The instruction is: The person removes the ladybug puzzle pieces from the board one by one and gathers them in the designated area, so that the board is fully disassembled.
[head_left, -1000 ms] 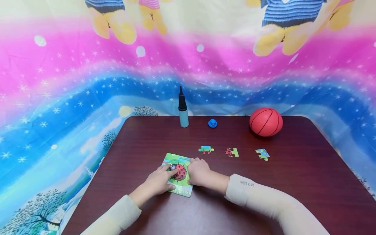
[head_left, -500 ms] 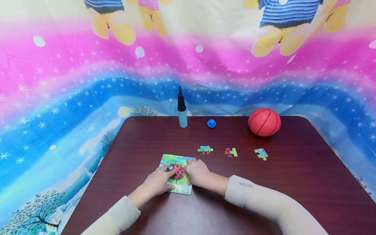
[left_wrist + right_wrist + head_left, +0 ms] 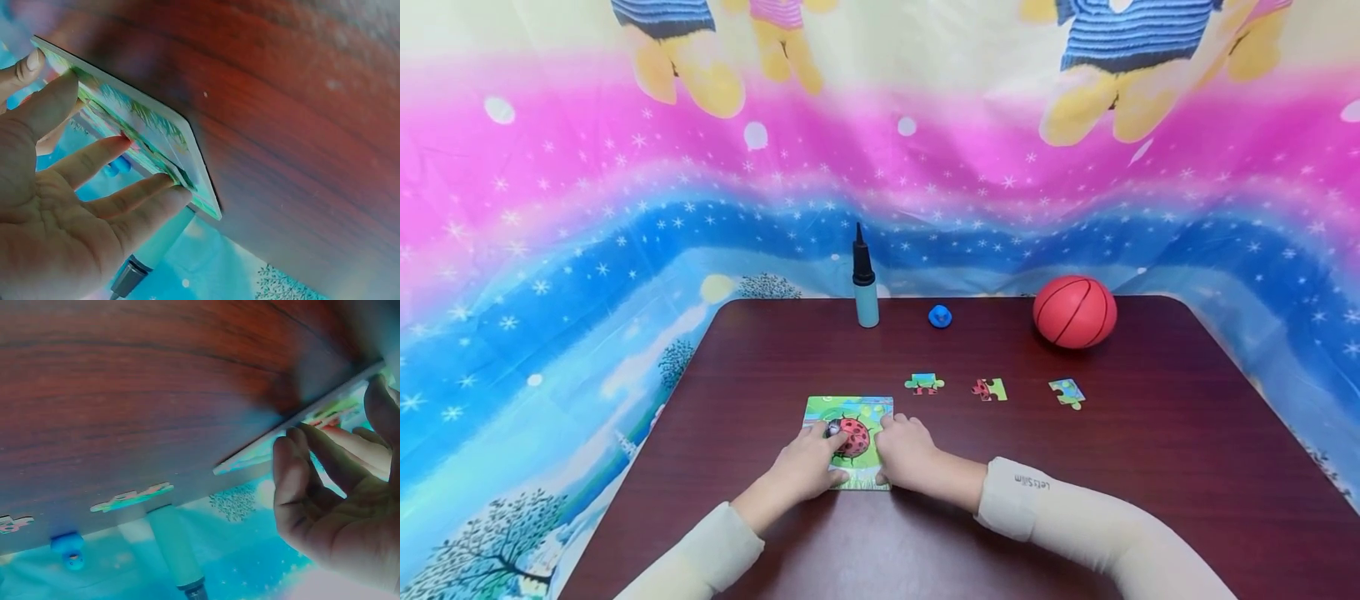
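Note:
A square ladybug puzzle board (image 3: 852, 454) lies flat on the dark wooden table, its sides nearly square to the person. From the left, my left hand (image 3: 805, 463) rests on it, with fairly straight, spread fingers (image 3: 94, 159) touching the picture. My right hand (image 3: 910, 451) holds the board's right edge, fingers curled and the thumb nearer the front corner. Both hands cover parts of the picture. Beyond the board lie three loose jigsaw pieces: a blue-green one (image 3: 924, 383), a red and green one (image 3: 990, 389) and a blue one (image 3: 1067, 392).
Along the back of the table (image 3: 775, 350) stand a hand pump (image 3: 867, 302) with a black nozzle, a small blue toy (image 3: 940, 316) and a red basketball (image 3: 1075, 312). A printed cloth (image 3: 970, 183) hangs behind the table.
The puzzle board has turned from a slant to nearly straight, its far edge swinging left. The right hand has shifted slightly towards the person along the edge; the left hand stays on the board.

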Motion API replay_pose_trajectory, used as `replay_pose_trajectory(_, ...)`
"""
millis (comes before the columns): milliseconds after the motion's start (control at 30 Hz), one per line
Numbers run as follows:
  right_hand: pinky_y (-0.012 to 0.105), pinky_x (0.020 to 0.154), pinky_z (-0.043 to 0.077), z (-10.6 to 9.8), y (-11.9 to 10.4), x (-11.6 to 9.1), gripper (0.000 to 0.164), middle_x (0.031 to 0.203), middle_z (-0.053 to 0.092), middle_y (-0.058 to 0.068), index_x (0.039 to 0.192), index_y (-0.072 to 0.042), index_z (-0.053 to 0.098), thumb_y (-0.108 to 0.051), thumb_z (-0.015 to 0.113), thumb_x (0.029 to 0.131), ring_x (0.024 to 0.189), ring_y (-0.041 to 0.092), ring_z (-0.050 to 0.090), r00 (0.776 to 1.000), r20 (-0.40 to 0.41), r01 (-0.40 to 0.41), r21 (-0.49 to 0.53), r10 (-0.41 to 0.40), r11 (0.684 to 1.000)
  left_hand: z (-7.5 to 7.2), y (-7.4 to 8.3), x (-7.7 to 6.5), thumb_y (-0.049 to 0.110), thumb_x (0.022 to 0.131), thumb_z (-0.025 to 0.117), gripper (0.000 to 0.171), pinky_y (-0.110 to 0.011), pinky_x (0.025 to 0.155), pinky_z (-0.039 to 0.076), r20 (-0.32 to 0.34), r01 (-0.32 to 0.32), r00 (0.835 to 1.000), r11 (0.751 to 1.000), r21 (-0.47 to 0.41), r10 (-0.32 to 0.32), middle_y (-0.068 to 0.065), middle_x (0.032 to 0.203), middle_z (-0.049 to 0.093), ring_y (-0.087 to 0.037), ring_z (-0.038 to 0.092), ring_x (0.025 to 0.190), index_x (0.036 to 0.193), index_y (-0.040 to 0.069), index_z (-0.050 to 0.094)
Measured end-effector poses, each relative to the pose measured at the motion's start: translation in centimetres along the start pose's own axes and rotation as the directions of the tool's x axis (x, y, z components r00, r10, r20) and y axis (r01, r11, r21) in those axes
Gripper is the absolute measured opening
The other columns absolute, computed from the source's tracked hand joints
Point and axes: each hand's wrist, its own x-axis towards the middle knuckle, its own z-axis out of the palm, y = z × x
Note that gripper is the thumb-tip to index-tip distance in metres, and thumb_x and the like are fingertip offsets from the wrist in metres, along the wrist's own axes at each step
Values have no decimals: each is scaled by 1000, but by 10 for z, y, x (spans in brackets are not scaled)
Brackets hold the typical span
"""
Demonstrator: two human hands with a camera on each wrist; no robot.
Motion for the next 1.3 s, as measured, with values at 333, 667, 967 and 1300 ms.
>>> replay_pose_trajectory(333, 32, 61, 47, 4, 1, 0, 34, 74, 53, -3, 68, -18, 60, -40, 85, 61, 69, 16, 51, 999, -38, 21, 120, -16, 993, 0, -2, -2, 40, 78, 74, 61, -54, 82, 49, 20, 15, 1000, 1000, -6, -15, -22, 132, 48, -37, 47, 121, 131, 15, 57)
replay_pose_trajectory(667, 38, 70, 50, 12, 0, 20, 47, 98, 59, 5, 107, -10, 67, -47, 68, 78, 87, 22, 57, 999, 10, -46, 227, 45, 973, 4, -4, -4, 44, 79, 71, 61, -51, 80, 50, 5, -5, 1000, 999, 39, 4, -19, 130, 49, -35, 48, 119, 131, 15, 57)
replay_pose_trajectory(967, 34, 68, 46, 16, -1, 35, 44, 92, 55, 1, 102, -14, 68, -47, 74, 73, 83, 17, 53, 998, -29, -43, 188, 49, 981, 5, -2, -3, 45, 81, 69, 60, -50, 80, 50, 4, -21, 1000, 998, 58, 20, -17, 129, 50, -35, 48, 119, 132, 15, 56)
replay_pose_trajectory(1300, 27, 62, 43, 11, 6, 48, 33, 80, 57, -4, 88, -11, 60, -26, 82, 70, 71, 12, 50, 984, 112, -177, 577, 138, 797, 3, -4, -4, 42, 81, 71, 68, -49, 95, 43, 0, -17, 1000, 1000, 14, 17, -21, 136, 49, -37, 46, 125, 130, -1, 53)
